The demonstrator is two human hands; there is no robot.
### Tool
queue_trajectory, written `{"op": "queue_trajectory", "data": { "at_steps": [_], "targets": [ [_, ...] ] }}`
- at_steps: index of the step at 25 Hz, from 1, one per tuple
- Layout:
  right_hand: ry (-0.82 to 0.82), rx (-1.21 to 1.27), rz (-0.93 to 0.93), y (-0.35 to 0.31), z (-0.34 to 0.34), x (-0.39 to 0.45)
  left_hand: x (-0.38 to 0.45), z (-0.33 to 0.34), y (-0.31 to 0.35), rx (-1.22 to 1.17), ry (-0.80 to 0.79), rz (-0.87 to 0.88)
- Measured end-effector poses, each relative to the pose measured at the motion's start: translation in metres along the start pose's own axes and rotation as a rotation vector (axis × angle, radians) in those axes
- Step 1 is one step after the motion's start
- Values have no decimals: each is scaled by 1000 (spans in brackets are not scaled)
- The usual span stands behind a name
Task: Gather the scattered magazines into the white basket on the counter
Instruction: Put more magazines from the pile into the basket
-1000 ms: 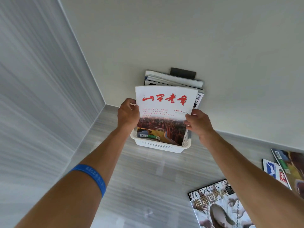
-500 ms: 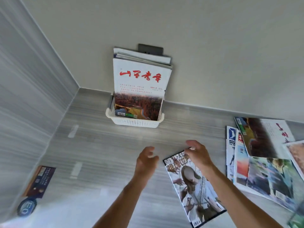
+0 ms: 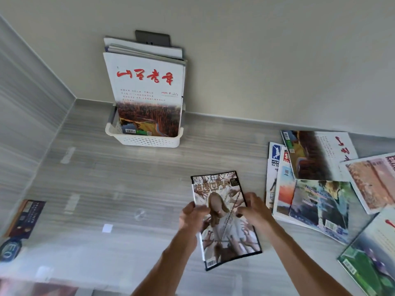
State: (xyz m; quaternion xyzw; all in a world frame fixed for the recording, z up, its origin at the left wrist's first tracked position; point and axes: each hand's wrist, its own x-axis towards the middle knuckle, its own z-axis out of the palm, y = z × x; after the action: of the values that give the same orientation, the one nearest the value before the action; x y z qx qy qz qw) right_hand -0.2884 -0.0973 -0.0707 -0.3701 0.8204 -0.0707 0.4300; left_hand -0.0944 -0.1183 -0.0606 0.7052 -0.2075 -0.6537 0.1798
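The white basket (image 3: 147, 141) stands on the grey counter against the back wall. Several magazines stand upright in it; the front one (image 3: 147, 95) has a white cover with red characters. A black-edged magazine (image 3: 222, 218) showing a long-haired figure lies in the counter's middle. My left hand (image 3: 192, 214) grips its left edge and my right hand (image 3: 254, 212) grips its right edge. More magazines (image 3: 316, 193) lie overlapping at the right.
A dark socket plate (image 3: 152, 37) sits on the wall behind the basket. A dark booklet (image 3: 25, 218) and a round blue item (image 3: 9, 251) lie at the left edge. A striped grey side wall bounds the left. Another magazine (image 3: 372, 257) lies at the bottom right.
Both hands let go of the white magazine, which now stands in the basket. They came back toward me and closed on the edges of the black-edged magazine.
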Motion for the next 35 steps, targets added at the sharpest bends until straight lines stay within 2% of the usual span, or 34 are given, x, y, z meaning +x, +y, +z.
{"op": "queue_trajectory", "data": {
  "at_steps": [3,4,6,7,9,11,14,17,20,23,26,29,32,35],
  "targets": [
    [-22,170,14,6,3,-6,-4,15,-2,236,147,269],
    [-9,236,19,6,4,-7,-6,15,0,219,126,362],
    [2,459,38,-4,3,-8,-11,0,9,73,-20,531],
    [-15,543,42,-14,0,-8,-13,-11,15,4,-100,591],
    [-75,611,19,-44,-7,-10,-17,-36,31,-76,-163,629],
    [-97,671,-70,-83,-14,-14,-22,-60,57,-163,-112,613],
    [-55,763,-246,-147,-23,-24,-23,-90,107,-307,103,636],
    [28,875,-376,-210,-29,-24,-21,-113,161,-427,182,836],
    [164,952,-408,-268,-36,-15,-19,-128,213,-394,209,987],
    [283,964,-462,-313,-38,-5,-15,-140,258,-361,273,1020],
    [223,1018,-533,-338,-30,2,6,-152,286,-267,307,1003],
    [12,911,-617,-339,-6,13,37,-156,293,-26,121,778],
    [-59,843,-602,-326,15,29,66,-161,282,-48,40,584],
    [-77,869,-567,-315,22,41,84,-173,274,-37,-58,579]
  ]
}}
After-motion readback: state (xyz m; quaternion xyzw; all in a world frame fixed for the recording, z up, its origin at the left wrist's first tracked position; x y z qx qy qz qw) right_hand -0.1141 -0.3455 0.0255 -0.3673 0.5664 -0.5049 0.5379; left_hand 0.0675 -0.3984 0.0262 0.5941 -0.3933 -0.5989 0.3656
